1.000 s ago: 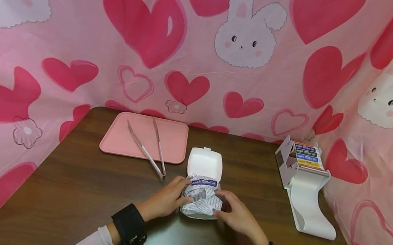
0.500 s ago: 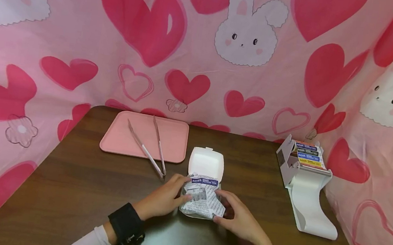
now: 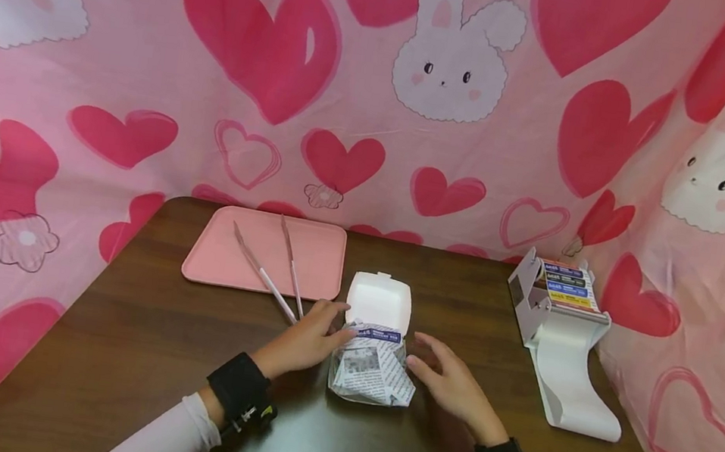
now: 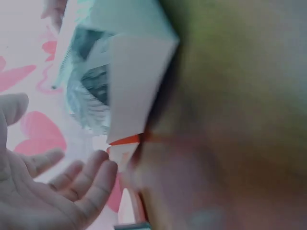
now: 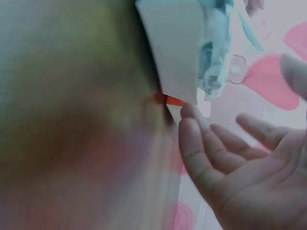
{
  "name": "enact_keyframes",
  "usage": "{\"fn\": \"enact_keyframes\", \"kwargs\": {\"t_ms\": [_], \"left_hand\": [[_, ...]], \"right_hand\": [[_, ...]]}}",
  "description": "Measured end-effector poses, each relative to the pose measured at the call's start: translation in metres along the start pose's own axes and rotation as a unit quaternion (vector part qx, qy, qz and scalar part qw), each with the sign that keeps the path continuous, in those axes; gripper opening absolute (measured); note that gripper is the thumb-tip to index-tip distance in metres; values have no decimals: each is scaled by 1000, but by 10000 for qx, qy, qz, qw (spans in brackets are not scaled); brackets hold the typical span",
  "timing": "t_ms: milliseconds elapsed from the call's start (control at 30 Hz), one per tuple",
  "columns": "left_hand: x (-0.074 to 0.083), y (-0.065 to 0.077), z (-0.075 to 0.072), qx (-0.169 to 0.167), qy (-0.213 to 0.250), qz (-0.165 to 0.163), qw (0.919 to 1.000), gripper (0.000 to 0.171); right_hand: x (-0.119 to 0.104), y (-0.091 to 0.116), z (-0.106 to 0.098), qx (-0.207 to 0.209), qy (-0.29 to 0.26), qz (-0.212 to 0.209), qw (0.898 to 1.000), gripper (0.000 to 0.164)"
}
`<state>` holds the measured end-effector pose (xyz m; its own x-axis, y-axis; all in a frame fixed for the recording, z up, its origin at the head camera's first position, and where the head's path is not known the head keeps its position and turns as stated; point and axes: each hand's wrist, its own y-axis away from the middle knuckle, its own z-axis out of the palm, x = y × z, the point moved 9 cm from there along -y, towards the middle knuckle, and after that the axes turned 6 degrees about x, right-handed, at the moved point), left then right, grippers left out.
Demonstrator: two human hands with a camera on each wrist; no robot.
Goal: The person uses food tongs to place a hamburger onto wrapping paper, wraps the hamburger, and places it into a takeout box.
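A paper-wrapped bundle point(image 3: 368, 364), printed with small text and a purple label, sits in the base of a small white clamshell box point(image 3: 380, 301) whose lid stands raised at the back. My left hand point(image 3: 303, 336) is at the box's left side, fingers extended near the lid's hinge. On the right, my right hand point(image 3: 454, 387) is held apart from the box with its fingers loosely bent. In the left wrist view the box wall point(image 4: 134, 81) rises beyond relaxed fingers point(image 4: 98, 184). The right wrist view has fingertips close to the box wall point(image 5: 175, 48), holding nothing.
Metal tongs point(image 3: 269, 279) lie partly on a pink tray point(image 3: 330, 260) at the back left, their near end behind my left hand. A label dispenser point(image 3: 560, 290) with a strip of white paper point(image 3: 572, 383) stands at the right. Pink printed cloth point(image 3: 367, 89) hangs behind the table.
Both hands have drawn back from the wrapped bundle. My left hand has moved up towards the lid, and my right hand has shifted away to the right. The box stays in place.
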<state>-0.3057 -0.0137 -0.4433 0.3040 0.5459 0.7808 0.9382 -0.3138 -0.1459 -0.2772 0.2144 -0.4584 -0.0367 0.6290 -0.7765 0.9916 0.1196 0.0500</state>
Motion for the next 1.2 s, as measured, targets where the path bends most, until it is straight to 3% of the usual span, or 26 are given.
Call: {"fn": "enact_keyframes", "kwargs": {"t_ms": [233, 367, 500, 633, 933, 1200], "left_hand": [[-9, -38, 0, 127, 67, -623, 9980, 62], [-23, -56, 4, 97, 346, -1114, 9931, 66], [-39, -63, 10, -75, 585, -1763, 9826, 76], [-43, -66, 16, -168, 817, -2079, 9746, 80], [-44, -71, 20, -202, 1087, -2415, 9641, 79], [-32, -78, 3, 131, 1741, -2032, 9634, 73]], "right_hand": [[6, -38, -2, 3, -694, 797, 9944, 64], [10, -60, 5, -44, -972, 1089, 9893, 71], [12, -75, 15, -165, -1172, 1222, 9854, 70], [11, -83, 20, -252, -1283, 1230, 9838, 65], [10, -92, 17, -254, -1387, 1250, 9821, 67], [-7, -88, 3, 117, -2058, 1015, 9732, 65]]}}
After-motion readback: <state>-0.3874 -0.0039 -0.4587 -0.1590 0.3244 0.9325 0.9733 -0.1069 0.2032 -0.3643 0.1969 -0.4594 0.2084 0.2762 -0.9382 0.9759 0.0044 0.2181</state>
